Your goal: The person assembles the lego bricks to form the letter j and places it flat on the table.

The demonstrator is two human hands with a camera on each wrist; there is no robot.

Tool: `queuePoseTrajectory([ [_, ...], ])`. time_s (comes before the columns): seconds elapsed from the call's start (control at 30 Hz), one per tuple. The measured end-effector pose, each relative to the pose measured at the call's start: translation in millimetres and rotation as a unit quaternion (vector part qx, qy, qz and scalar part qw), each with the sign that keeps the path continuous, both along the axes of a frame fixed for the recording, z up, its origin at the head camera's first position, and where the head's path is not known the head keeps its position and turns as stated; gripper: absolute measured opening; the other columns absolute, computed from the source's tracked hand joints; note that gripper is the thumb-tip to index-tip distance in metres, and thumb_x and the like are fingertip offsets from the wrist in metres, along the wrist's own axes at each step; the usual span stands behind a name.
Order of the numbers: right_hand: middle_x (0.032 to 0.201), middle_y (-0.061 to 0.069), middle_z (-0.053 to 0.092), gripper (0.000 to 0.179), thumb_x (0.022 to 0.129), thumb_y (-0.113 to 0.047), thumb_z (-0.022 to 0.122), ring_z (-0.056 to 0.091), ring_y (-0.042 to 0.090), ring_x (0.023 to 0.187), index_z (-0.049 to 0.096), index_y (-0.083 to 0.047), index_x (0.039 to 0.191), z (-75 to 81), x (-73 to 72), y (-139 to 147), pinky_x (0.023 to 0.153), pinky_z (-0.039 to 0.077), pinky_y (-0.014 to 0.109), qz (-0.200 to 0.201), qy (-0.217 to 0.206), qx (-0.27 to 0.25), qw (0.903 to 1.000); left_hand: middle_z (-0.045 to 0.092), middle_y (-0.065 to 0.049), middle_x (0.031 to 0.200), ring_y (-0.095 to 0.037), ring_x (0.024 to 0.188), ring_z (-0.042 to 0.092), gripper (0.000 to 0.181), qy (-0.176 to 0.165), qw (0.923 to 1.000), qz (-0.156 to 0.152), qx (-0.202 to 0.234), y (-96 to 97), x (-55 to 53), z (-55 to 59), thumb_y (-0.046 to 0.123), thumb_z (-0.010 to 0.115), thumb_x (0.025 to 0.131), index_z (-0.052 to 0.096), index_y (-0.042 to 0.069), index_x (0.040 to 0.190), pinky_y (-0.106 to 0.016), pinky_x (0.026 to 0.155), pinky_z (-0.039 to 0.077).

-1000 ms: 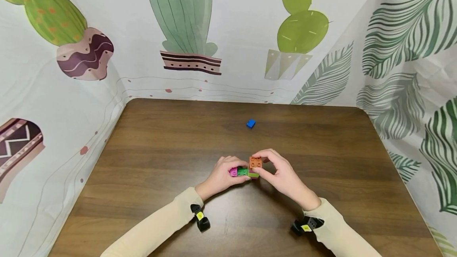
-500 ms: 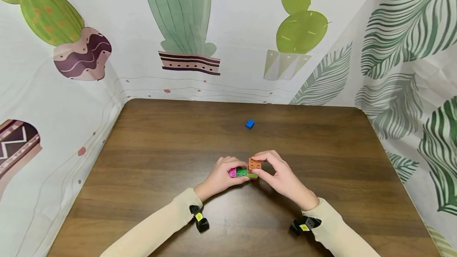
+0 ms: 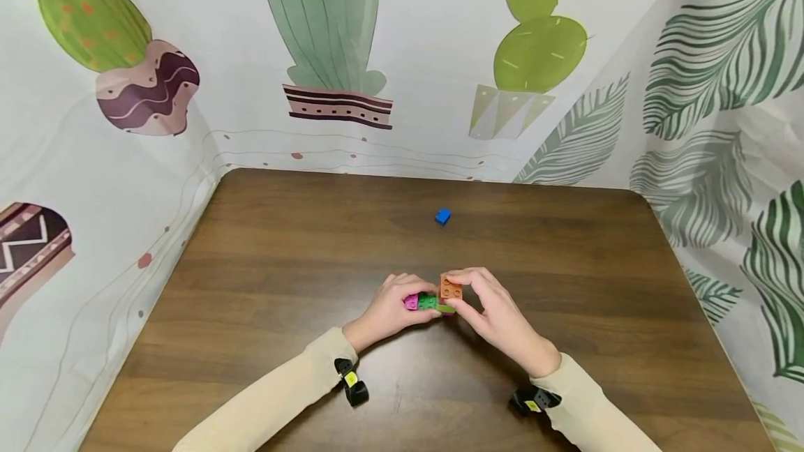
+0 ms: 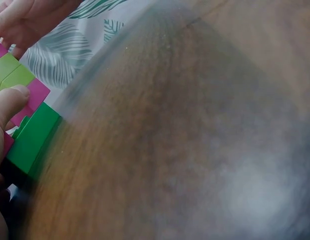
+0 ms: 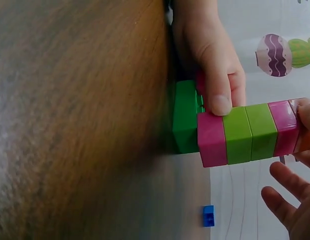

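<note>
A green toy building brick (image 5: 185,117) rests on the table and carries a stack of bricks. The stack has a pink brick (image 5: 212,139) at the bottom, two lime bricks (image 5: 250,132), another pink brick (image 5: 283,127) and an orange brick (image 3: 451,288) on top. My left hand (image 3: 396,307) grips the stack low down, its thumb (image 4: 14,100) against the lower pink and lime bricks. Beside the stack, a second pink brick (image 3: 411,302) sits at the green brick's left end, partly covered by that hand. My right hand (image 3: 505,319) pinches the orange brick between thumb and fingers.
A lone blue brick (image 3: 442,216) lies farther back on the brown wooden table (image 3: 301,229). Behind the table's far edge hangs a white cloth (image 3: 427,54) printed with cacti and leaves. Both wrists wear small black cameras (image 3: 356,390).
The head view has shifted slightly. Both hands keep their hold on the bricks in nearly the same places, and the blue brick has not moved.
</note>
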State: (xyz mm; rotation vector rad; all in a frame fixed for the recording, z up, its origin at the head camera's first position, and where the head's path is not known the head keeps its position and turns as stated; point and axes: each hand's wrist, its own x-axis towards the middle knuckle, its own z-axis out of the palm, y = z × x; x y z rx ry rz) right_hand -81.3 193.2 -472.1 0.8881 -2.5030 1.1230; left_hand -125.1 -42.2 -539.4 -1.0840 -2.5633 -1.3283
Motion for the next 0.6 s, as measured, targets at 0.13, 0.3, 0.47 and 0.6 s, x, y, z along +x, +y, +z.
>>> queuePoseTrajectory([
  [0.13, 0.131, 0.006, 0.065, 0.045, 0.086, -0.005, 0.084, 0.06, 0.022, 0.121, 0.062, -0.01, 0.125, -0.6, 0.9, 0, 0.107, 0.04, 0.016, 0.008, -0.012, -0.008, 0.9999, 0.074, 0.006, 0.104, -0.011, 0.099, 0.064, 0.033, 0.007, 1.0, 0.0, -0.003, -0.4, 0.0, -2.2, 0.031, 0.088, 0.084, 0.078, 0.019, 0.113, -0.038, 0.089, 0.043],
  [0.3, 0.13, 0.006, 0.061, 0.051, 0.085, -0.001, 0.084, 0.06, 0.021, 0.119, 0.062, -0.011, 0.13, -1.7, 1.0, 6, 0.106, 0.041, 0.017, 0.021, -0.015, -0.021, 0.9994, 0.074, 0.007, 0.104, -0.009, 0.1, 0.063, 0.035, 0.001, 0.9999, 0.001, -0.012, 1.5, 1.0, -2.8, 0.033, 0.088, 0.084, 0.077, 0.019, 0.114, -0.038, 0.09, 0.043],
  [0.47, 0.13, 0.002, 0.06, 0.056, 0.087, -0.003, 0.083, 0.06, 0.018, 0.118, 0.061, -0.015, 0.138, -2.3, -0.6, 11, 0.103, 0.044, 0.02, 0.025, -0.014, -0.005, 0.9996, 0.074, 0.006, 0.104, -0.01, 0.098, 0.064, 0.035, 0.0, 0.9999, 0.011, -0.012, 1.7, 2.7, 0.9, 0.032, 0.089, 0.083, 0.077, 0.018, 0.113, -0.039, 0.09, 0.042],
  [0.6, 0.129, 0.001, 0.061, 0.058, 0.088, -0.003, 0.082, 0.061, 0.018, 0.118, 0.06, -0.015, 0.14, -3.2, -1.9, 12, 0.104, 0.044, 0.019, 0.027, -0.012, 0.002, 0.9996, 0.073, 0.005, 0.108, -0.011, 0.102, 0.064, 0.043, -0.019, 0.9997, 0.007, -0.013, 0.0, 2.1, 3.8, 0.034, 0.089, 0.084, 0.074, 0.016, 0.12, -0.041, 0.093, 0.042],
])
